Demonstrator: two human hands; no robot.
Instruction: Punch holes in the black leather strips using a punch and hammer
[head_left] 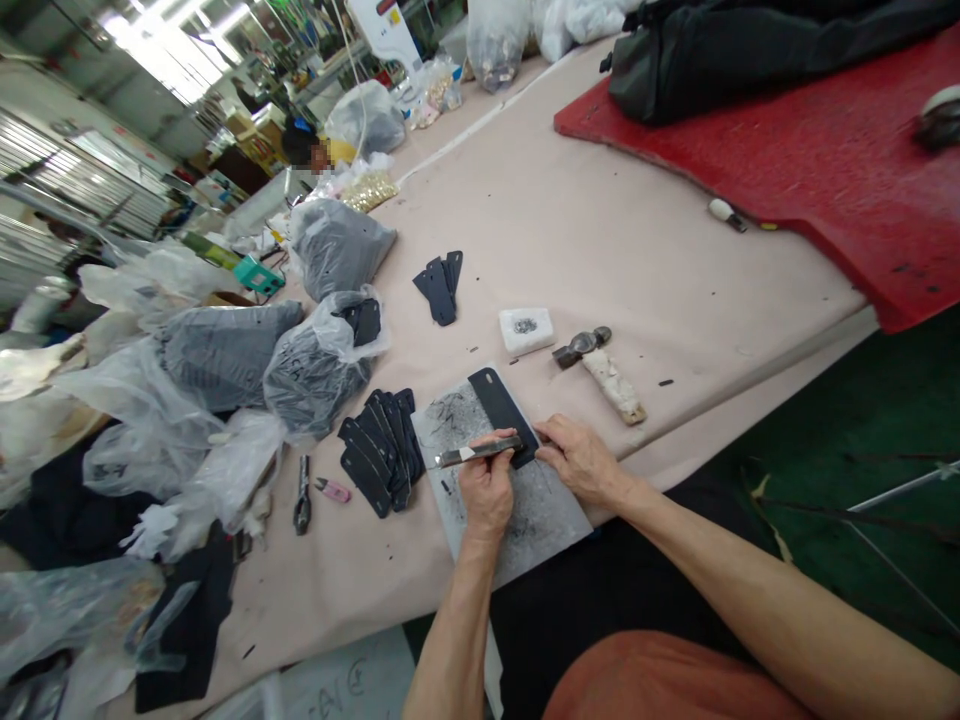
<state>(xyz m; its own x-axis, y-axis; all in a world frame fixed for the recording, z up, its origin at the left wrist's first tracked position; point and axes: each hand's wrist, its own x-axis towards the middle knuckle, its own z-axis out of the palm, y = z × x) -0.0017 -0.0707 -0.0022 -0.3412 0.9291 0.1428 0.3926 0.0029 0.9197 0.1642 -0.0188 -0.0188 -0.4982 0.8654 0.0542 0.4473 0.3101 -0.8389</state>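
Observation:
My left hand is closed round a metal hand punch, its dark end over a black strip. This flat strip, with a slot near its far end, lies on a grey, heavily marked board. At the strip's right edge my right hand has its fingers pinched together on it; the fingertips are partly hidden. Beyond the board are a white block with a dark-marked top and a hammer with a wrapped handle. Left of the board lies a fanned pile of similar black pieces.
Several more black pieces lie farther back. Pliers and pink snips rest at left, near filled plastic bags. A red board carrying a black bag covers the far right. Another person is in the background.

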